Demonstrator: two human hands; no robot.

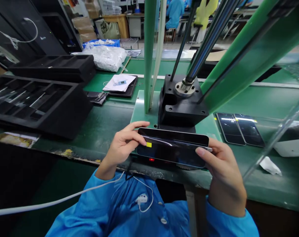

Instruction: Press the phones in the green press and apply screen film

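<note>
Between my two hands is a glossy black phone [174,149] with a thin silver rim and a yellow sticker [149,144] near its left end. It is held sideways and tilted, in front of a black metal press block [181,112]. My left hand [124,143] grips the left end, fingertips on the face by the sticker. Closed on the right end is my right hand [220,161], its thumb on the front. A small silvery piece [208,149] shows by that thumb; I cannot tell what it is. Below the phone glows a red light [151,159].
Steel rods [201,46] and green posts [149,56] rise around the block. Two phones [231,128] lie at right, near a crumpled white paper [270,165]. Black foam trays [58,105] stand at left. A white cable [58,199] crosses my left sleeve.
</note>
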